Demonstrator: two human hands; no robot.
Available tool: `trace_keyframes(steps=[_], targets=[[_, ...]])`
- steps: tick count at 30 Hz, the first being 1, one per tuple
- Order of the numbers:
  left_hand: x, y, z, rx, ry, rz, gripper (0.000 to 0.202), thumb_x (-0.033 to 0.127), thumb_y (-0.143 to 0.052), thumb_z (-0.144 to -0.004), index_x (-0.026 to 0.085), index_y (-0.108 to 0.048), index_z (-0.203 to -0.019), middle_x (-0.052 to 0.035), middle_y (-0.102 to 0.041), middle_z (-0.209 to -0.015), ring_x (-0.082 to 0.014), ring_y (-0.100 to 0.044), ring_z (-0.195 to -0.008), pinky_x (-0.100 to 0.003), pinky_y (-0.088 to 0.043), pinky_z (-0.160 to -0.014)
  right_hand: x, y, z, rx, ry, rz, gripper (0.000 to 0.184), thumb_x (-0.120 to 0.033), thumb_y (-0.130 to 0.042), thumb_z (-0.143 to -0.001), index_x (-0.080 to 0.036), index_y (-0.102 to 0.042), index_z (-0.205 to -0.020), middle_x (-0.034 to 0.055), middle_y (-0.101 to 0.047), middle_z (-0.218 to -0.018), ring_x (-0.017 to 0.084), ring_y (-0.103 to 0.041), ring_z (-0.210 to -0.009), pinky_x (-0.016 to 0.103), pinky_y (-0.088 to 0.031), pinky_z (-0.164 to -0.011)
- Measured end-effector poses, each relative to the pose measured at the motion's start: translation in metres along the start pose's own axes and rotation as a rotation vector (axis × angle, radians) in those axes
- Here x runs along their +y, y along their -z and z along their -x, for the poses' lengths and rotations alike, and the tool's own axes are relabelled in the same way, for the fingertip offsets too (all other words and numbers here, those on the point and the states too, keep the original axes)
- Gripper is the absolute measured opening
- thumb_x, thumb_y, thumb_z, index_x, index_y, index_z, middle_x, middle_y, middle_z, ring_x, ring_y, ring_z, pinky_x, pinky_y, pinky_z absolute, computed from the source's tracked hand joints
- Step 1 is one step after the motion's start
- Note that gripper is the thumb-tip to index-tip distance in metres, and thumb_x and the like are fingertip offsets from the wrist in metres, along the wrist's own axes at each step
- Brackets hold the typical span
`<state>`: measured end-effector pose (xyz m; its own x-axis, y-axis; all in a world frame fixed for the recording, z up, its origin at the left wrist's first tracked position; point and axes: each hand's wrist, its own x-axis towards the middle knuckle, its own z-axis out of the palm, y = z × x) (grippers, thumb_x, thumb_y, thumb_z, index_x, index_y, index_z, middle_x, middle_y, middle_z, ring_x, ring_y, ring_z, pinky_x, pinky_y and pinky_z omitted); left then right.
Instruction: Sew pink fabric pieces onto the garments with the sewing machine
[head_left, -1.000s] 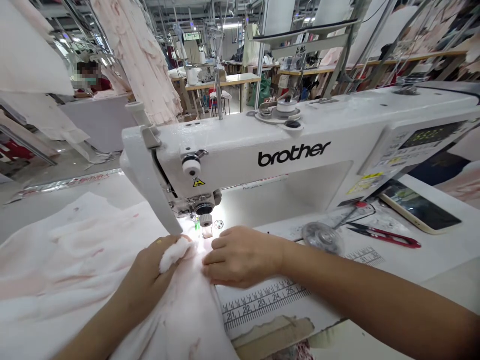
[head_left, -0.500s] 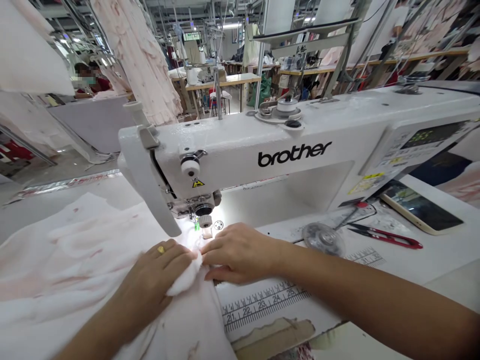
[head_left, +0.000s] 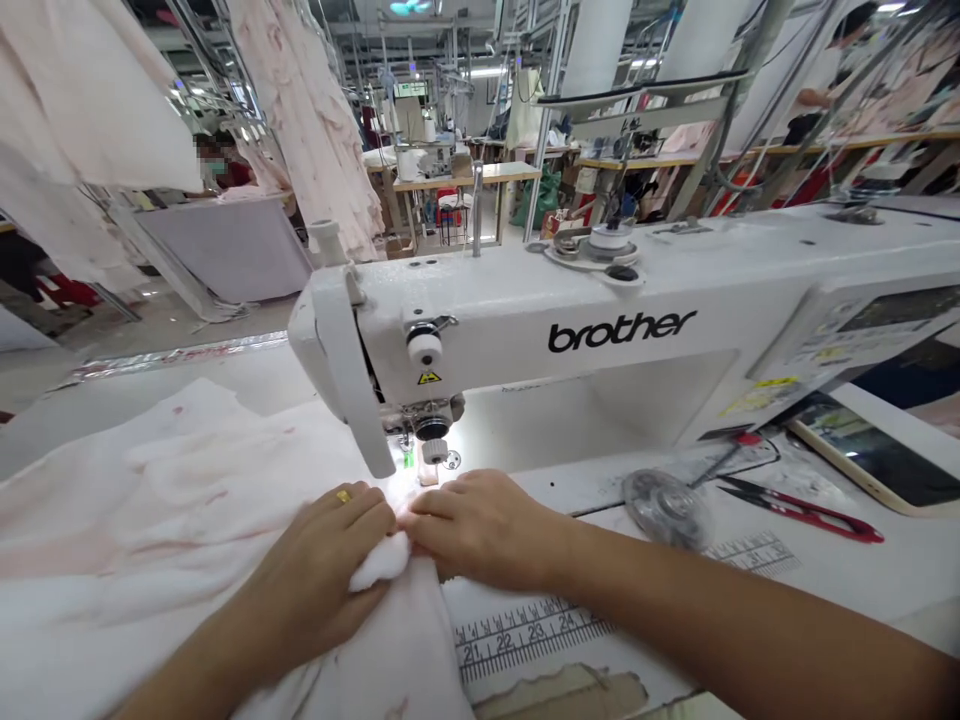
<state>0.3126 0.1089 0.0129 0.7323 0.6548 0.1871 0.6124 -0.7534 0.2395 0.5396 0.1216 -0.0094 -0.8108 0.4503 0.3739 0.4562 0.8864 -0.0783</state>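
Observation:
A white Brother sewing machine [head_left: 600,320] stands across the table. Pale pink fabric [head_left: 150,520] lies spread to the left and runs under the presser foot [head_left: 429,470]. My left hand [head_left: 326,575], with a gold ring, is closed on a bunched fold of this fabric just in front of the needle. My right hand [head_left: 480,525] lies with its fingers curled down on the fabric edge, fingertips touching the left hand's.
Red thread snips [head_left: 806,505] and a round metal disc [head_left: 664,505] lie on the table to the right. A phone [head_left: 874,455] rests near the machine's base. A printed ruler [head_left: 525,635] runs along the table front. Pink garments [head_left: 315,130] hang behind; a person works far left.
The left hand turned over from gripping a raised wad of fabric to pressing it down, knuckles up. Both hands stayed by the presser foot. The camera shifted, so the machine sits further right.

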Motion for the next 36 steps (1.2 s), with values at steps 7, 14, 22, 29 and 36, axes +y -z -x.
trace_keyframes(steps=[7,14,22,29,36], targets=[[0.001,-0.004,-0.001,0.015,0.065,-0.026,0.014,0.009,-0.05,-0.08,0.021,-0.043,-0.082,-0.0004,-0.054,-0.081,-0.0189,-0.051,-0.074,-0.03,-0.039,-0.064,-0.006,-0.001,-0.003,0.103,-0.001,0.068,0.011,-0.017,-0.046,-0.1,-0.013,-0.056,-0.098,0.0043,-0.067,-0.098,0.014,-0.057,-0.071,0.028,-0.038,-0.055],[-0.004,-0.002,0.003,0.024,0.002,-0.036,0.019,0.008,-0.051,-0.076,0.022,-0.045,-0.087,-0.0008,-0.055,-0.081,-0.0195,-0.051,-0.075,-0.031,-0.04,-0.067,-0.006,-0.007,-0.004,0.05,-0.059,-0.007,0.006,-0.017,-0.053,-0.097,-0.015,-0.057,-0.102,0.0008,-0.066,-0.087,0.014,-0.058,-0.07,0.027,-0.035,-0.055],[0.002,0.005,0.0,-0.024,0.174,0.09,0.027,0.007,-0.05,-0.068,0.023,-0.044,-0.09,0.0024,-0.055,-0.082,-0.0169,-0.054,-0.073,-0.029,-0.044,-0.066,-0.005,-0.007,-0.005,0.152,0.047,0.123,0.012,-0.01,-0.048,-0.095,-0.014,-0.059,-0.092,0.0029,-0.064,-0.095,0.013,-0.054,-0.066,0.028,-0.035,-0.05],[0.0,-0.006,-0.005,0.056,0.092,-0.044,0.04,0.012,-0.053,-0.076,0.025,-0.047,-0.113,-0.003,-0.06,-0.102,-0.0222,-0.06,-0.087,-0.034,-0.047,-0.069,-0.002,0.0,-0.001,0.33,0.168,0.185,0.02,-0.004,-0.046,-0.092,-0.013,-0.06,-0.082,0.0008,-0.064,-0.079,0.009,-0.047,-0.055,0.026,-0.029,-0.043],[-0.002,-0.012,-0.008,0.18,-0.037,-0.098,0.032,0.005,-0.048,-0.079,0.021,-0.056,-0.107,-0.0015,-0.058,-0.081,-0.0176,-0.057,-0.069,-0.029,-0.045,-0.06,-0.005,-0.004,0.0,0.371,0.153,0.168,0.018,-0.004,-0.049,-0.088,-0.014,-0.058,-0.076,-0.0014,-0.061,-0.073,0.009,-0.043,-0.054,0.026,-0.027,-0.044]])
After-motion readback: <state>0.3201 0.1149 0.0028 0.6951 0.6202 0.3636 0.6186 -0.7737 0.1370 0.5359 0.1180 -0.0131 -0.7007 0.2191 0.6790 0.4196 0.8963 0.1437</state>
